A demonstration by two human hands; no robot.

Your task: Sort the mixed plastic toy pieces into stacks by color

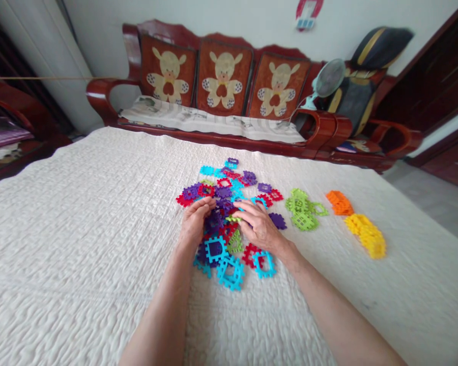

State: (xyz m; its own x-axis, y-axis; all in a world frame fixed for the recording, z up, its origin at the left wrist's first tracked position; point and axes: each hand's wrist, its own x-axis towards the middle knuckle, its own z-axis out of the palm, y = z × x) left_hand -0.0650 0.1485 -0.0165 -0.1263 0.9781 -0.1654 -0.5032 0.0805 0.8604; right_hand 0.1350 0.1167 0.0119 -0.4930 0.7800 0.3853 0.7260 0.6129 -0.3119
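A mixed pile of toothed plastic building tiles lies in front of me, with purple tiles (213, 221), red tiles (252, 254) and blue tiles (231, 273) overlapping. My right hand (260, 226) is over the pile's right side, its fingers closed on a green tile (233, 218). At the left edge of the pile is my left hand (197, 219); its fingers are curled together beside the purple tiles, and whatever they grip is hidden. Another green tile (235, 243) lies among the nearer pieces, below my right fingers.
To the right are a heap of green tiles (301, 207), a stack of orange tiles (339, 203) and a stack of yellow tiles (366, 235). All rest on a white quilted cover (99, 229). Beyond its far edge stand a wooden sofa (213, 133) and a small fan (328, 79).
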